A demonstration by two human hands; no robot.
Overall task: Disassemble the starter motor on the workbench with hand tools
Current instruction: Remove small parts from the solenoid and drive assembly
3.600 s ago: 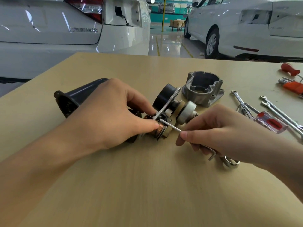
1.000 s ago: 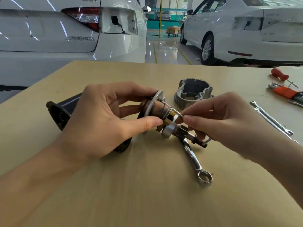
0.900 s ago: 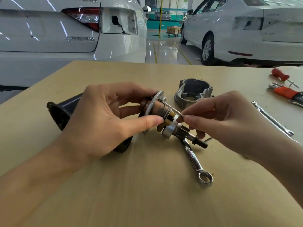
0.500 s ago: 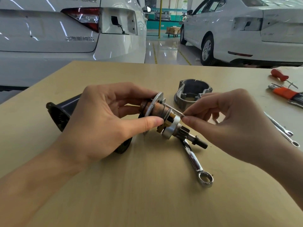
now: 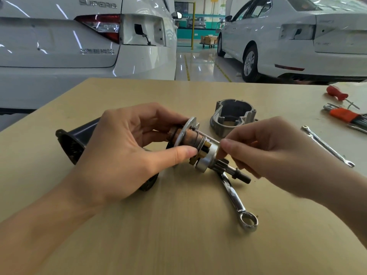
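Item: starter motor core [image 5: 195, 144], a rusty shaft with a round metal plate, brass-coloured pieces and a silver collar, held just above the workbench [image 5: 178, 245] at centre, shaft end tilted down to the right. Left hand [image 5: 127, 153]: fingers and thumb curled around the plate end, likely to steady it against turning. Right hand [image 5: 264, 149]: thumb and forefinger pinching the end of a thin metal rod [image 5: 208, 136] that runs along the core, apparently to draw it out. Whether the rod is free cannot be told. 1 black housing [image 5: 75, 141] lies on its side at left, partly behind the left hand. 1 grey end cover [image 5: 232, 120] stands open side up, far of centre. 1 ring wrench [image 5: 236, 201] lies near, under the shaft tip, within reach. 1 thin wrench [image 5: 327, 148] lies at right; 1 red screwdriver [image 5: 337, 93] and 1 orange key set [image 5: 345, 115] lie at far right.
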